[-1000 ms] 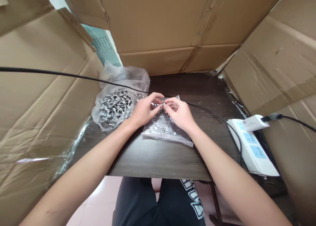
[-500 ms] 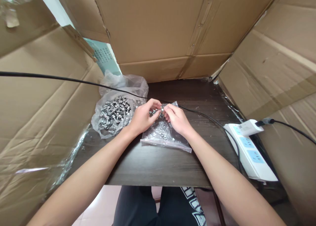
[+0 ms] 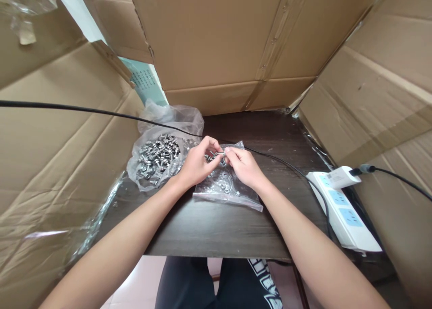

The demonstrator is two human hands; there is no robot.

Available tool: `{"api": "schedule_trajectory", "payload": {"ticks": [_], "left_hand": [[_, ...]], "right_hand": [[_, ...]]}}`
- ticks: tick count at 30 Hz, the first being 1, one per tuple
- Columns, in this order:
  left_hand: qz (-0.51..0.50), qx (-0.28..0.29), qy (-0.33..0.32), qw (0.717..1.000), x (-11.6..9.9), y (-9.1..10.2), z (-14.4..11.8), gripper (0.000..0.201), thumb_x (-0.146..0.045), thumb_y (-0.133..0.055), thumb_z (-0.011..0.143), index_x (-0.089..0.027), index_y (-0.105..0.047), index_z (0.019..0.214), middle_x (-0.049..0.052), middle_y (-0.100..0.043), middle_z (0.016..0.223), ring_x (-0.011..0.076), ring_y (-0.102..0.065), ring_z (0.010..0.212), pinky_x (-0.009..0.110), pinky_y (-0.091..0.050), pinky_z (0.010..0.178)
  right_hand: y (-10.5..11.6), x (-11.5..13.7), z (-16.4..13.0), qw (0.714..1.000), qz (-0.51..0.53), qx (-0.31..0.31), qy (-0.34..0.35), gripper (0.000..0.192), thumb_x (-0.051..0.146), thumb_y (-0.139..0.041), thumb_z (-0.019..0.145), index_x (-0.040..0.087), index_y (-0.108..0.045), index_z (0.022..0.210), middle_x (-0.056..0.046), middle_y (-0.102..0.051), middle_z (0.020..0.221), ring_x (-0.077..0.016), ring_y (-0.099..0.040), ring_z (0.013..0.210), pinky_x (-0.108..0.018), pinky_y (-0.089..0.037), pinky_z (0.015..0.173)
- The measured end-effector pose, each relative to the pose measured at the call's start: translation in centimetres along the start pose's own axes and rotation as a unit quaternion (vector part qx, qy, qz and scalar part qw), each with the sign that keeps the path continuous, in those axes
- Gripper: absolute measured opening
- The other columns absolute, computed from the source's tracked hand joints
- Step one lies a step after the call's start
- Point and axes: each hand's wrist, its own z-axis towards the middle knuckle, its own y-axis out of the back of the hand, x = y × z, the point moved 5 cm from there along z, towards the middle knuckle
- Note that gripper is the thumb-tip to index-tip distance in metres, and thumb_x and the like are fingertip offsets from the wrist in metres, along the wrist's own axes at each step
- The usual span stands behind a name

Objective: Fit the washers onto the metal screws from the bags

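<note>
Both pinching one tiny screw (image 3: 220, 154) from each end, left hand (image 3: 197, 162) and right hand (image 3: 243, 165), right over the bag (image 3: 225, 189) to catch drops.

Shiny metal screws (image 3: 158, 154), crinkled clear plastic

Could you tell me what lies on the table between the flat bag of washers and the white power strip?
In the head view, bare dark tabletop with a black cable crossing it separates the bag of washers from the power strip.

Dark table (image 3: 216, 228) with screw bag (image 3: 157, 158), washer bag (image 3: 226, 187), power strip (image 3: 344, 210)
</note>
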Motion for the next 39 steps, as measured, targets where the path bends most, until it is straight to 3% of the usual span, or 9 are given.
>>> {"api": "schedule_trajectory", "payload": {"ticks": [3,5,11,18,21,26,31,35,39], "left_hand": [[-0.009,-0.013,0.006,1.0,0.16,0.11,0.05,0.015,-0.019,-0.065,0.091,-0.02,-0.053,0.1,0.004,-0.07,0.096,0.0161,-0.069,0.09,0.03,-0.056,0.081],[-0.01,-0.021,0.011,1.0,0.26,0.16,0.06,0.015,-0.02,-0.065,0.092,-0.02,-0.053,0.1,0.004,-0.07,0.096,0.0163,-0.07,0.09,0.03,-0.056,0.079],[-0.013,-0.014,0.011,1.0,0.32,-0.1,0.01,0.016,-0.021,-0.066,0.092,-0.021,-0.053,0.101,0.004,-0.07,0.097,0.0164,-0.069,0.093,0.029,-0.056,0.078],[-0.015,-0.015,0.014,1.0,0.23,-0.03,-0.01,0.016,-0.021,-0.066,0.092,-0.02,-0.053,0.101,0.005,-0.071,0.098,0.0167,-0.07,0.093,0.029,-0.056,0.079],[-0.015,-0.011,0.01,1.0,0.22,-0.05,-0.03,0.017,-0.02,-0.067,0.091,-0.02,-0.054,0.102,0.004,-0.07,0.098,0.0162,-0.07,0.093,0.028,-0.057,0.079],[-0.01,-0.004,0.005,1.0,0.31,-0.13,-0.1,0.019,-0.018,-0.067,0.09,-0.02,-0.054,0.104,0.004,-0.07,0.099,0.0158,-0.07,0.094,0.027,-0.057,0.079],[-0.013,0.002,0.008,1.0,0.26,-0.26,-0.14,0.02,-0.019,-0.067,0.09,-0.021,-0.051,0.104,0.005,-0.071,0.099,0.0168,-0.071,0.095,0.028,-0.057,0.078],[-0.021,0.008,0.009,1.0,0.25,-0.33,-0.11,0.025,-0.018,-0.068,0.09,-0.021,-0.047,0.104,0.003,-0.072,0.098,0.0154,-0.072,0.09,0.027,-0.057,0.077],[-0.027,0.004,0.002,1.0,0.26,-0.27,-0.11,0.025,-0.017,-0.067,0.09,-0.022,-0.045,0.103,0.003,-0.071,0.098,0.0138,-0.071,0.087,0.025,-0.056,0.075]], "right_hand": [[0.17,0.19,-0.04,1.0,0.005,0.004,0.01,0.02,0.041,-0.057,0.092,0.022,-0.053,0.083,0.003,-0.051,0.07,-0.0146,-0.047,0.064,-0.029,-0.036,0.063],[0.39,0.32,-0.07,1.0,0.014,-0.004,0.01,0.017,0.036,-0.063,0.086,0.023,-0.053,0.092,0.004,-0.053,0.074,-0.0149,-0.05,0.067,-0.028,-0.038,0.064],[0.57,0.69,-0.02,0.999,-0.032,-0.016,0.015,0.034,0.044,-0.044,0.098,0.022,-0.051,0.072,0.0,-0.051,0.068,-0.0161,-0.048,0.066,-0.031,-0.037,0.065],[0.39,0.71,-0.09,1.0,-0.019,-0.003,0.023,0.01,0.032,-0.055,0.088,0.023,-0.052,0.084,0.001,-0.055,0.074,-0.0171,-0.051,0.07,-0.03,-0.039,0.066],[0.44,0.83,-0.12,0.999,-0.034,-0.002,0.031,0.013,0.033,-0.054,0.089,0.023,-0.052,0.081,0.001,-0.055,0.073,-0.017,-0.05,0.07,-0.03,-0.038,0.067],[0.42,0.6,-0.19,0.998,-0.066,0.013,0.013,0.041,0.043,-0.042,0.098,0.022,-0.047,0.063,0.001,-0.048,0.061,-0.0159,-0.046,0.061,-0.031,-0.033,0.063],[0.65,0.72,-0.16,0.998,-0.048,-0.015,0.024,0.033,0.04,-0.046,0.097,0.022,-0.051,0.069,0.001,-0.053,0.065,-0.0159,-0.049,0.064,-0.03,-0.035,0.064],[0.49,0.22,-0.08,0.999,-0.034,-0.017,-0.004,0.049,0.049,-0.04,0.101,0.022,-0.047,0.061,0.0,-0.049,0.059,-0.0153,-0.046,0.059,-0.03,-0.034,0.061],[0.29,-0.06,0.0,1.0,0.003,-0.012,-0.003,0.035,0.044,-0.047,0.098,0.022,-0.053,0.071,0.001,-0.053,0.066,-0.015,-0.048,0.062,-0.029,-0.037,0.062]]}}
